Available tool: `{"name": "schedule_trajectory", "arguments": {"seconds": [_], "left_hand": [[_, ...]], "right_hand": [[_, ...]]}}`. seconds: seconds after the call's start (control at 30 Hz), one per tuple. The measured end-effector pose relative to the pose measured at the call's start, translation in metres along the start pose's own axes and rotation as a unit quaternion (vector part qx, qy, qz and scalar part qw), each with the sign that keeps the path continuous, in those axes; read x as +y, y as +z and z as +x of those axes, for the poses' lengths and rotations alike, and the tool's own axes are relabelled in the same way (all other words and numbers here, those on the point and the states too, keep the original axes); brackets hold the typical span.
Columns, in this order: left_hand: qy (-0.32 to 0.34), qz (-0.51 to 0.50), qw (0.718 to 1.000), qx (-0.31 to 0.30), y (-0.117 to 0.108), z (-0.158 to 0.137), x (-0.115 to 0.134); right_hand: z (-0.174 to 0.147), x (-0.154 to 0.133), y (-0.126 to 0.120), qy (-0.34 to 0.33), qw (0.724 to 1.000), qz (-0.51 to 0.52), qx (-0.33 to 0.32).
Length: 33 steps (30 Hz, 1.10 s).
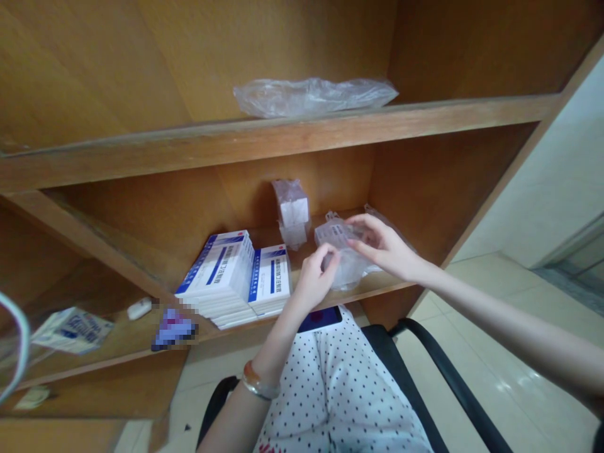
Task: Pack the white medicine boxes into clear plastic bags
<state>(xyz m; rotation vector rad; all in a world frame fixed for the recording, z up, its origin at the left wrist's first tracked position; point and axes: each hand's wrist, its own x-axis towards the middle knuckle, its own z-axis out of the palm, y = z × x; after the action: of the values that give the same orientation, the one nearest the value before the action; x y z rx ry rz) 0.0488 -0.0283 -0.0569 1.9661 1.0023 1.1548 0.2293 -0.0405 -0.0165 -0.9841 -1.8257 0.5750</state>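
Note:
A clear plastic bag [346, 267] lies on the middle shelf near its front edge, with a white box [336, 234] showing through the film. My left hand [317, 277] is closed, thumb and forefinger pinching the bag's near left side. From the right, my right hand [384, 248] reaches over the same bag. Its curved fingers and thumb grip the film beside the box. Just left of the bag, more white boxes wrapped in clear film [293, 214] stand stacked against the back.
Two piles of white-and-blue boxes [226, 267] fill the shelf's left part. Another clear bag [316, 97] lies on the upper shelf. A phone [321, 319] rests on my lap, below the shelf edge. A carton [73, 330] and a small white object [139, 308] occupy the left compartment.

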Motion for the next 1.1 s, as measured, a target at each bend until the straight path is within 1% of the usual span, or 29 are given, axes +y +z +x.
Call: {"name": "schedule_trajectory", "arguments": {"seconds": [0.1,0.2,0.23,0.3,0.37,0.43,0.5,0.6,0.67,0.73,0.8,0.83,0.9,1.0,1.03,1.1], "left_hand": [[-0.007,-0.001,0.999,-0.032,-0.005,-0.009,0.004],[0.012,0.023,0.999,-0.047,-0.009,-0.017,0.007],[0.008,0.030,0.998,-0.053,-0.010,-0.020,0.006],[-0.030,0.051,0.997,-0.059,-0.009,-0.027,0.001],[-0.083,0.080,0.993,-0.033,-0.005,-0.033,-0.009],[-0.116,0.094,0.988,0.031,0.001,-0.037,-0.021],[-0.127,0.079,0.985,0.084,0.008,-0.037,-0.034],[-0.123,0.044,0.985,0.109,0.017,-0.028,-0.048],[-0.112,0.022,0.984,0.136,0.022,-0.018,-0.056],[-0.093,-0.004,0.980,0.177,0.027,-0.005,-0.063],[-0.076,-0.038,0.973,0.215,0.033,0.009,-0.072],[-0.073,-0.060,0.968,0.232,0.036,0.016,-0.076],[-0.087,-0.110,0.951,0.277,0.040,0.029,-0.086],[-0.099,-0.166,0.922,0.337,0.043,0.047,-0.095],[-0.095,-0.174,0.917,0.347,0.043,0.051,-0.096],[-0.089,-0.177,0.913,0.357,0.042,0.059,-0.098]], "right_hand": [[-0.015,0.000,-0.008,0.030,0.995,-0.064,-0.068],[-0.023,-0.002,-0.012,0.053,0.981,-0.084,-0.168],[-0.025,-0.001,-0.012,0.058,0.974,-0.090,-0.202],[-0.028,0.003,-0.010,0.069,0.956,-0.106,-0.263],[-0.031,0.014,-0.007,0.090,0.939,-0.122,-0.308],[-0.031,0.028,-0.004,0.119,0.931,-0.135,-0.319],[-0.029,0.043,-0.003,0.150,0.931,-0.148,-0.299],[-0.019,0.062,-0.004,0.184,0.939,-0.155,-0.246],[-0.009,0.071,-0.005,0.203,0.950,-0.142,-0.191],[0.003,0.078,-0.003,0.209,0.964,-0.115,-0.122],[0.015,0.085,0.001,0.208,0.975,-0.057,-0.059],[0.021,0.089,0.005,0.202,0.978,-0.021,-0.038],[0.032,0.097,0.013,0.186,0.981,0.045,-0.015],[0.046,0.105,0.023,0.155,0.984,0.084,0.001],[0.050,0.106,0.025,0.155,0.984,0.090,0.009],[0.057,0.107,0.029,0.177,0.979,0.095,0.021]]}}
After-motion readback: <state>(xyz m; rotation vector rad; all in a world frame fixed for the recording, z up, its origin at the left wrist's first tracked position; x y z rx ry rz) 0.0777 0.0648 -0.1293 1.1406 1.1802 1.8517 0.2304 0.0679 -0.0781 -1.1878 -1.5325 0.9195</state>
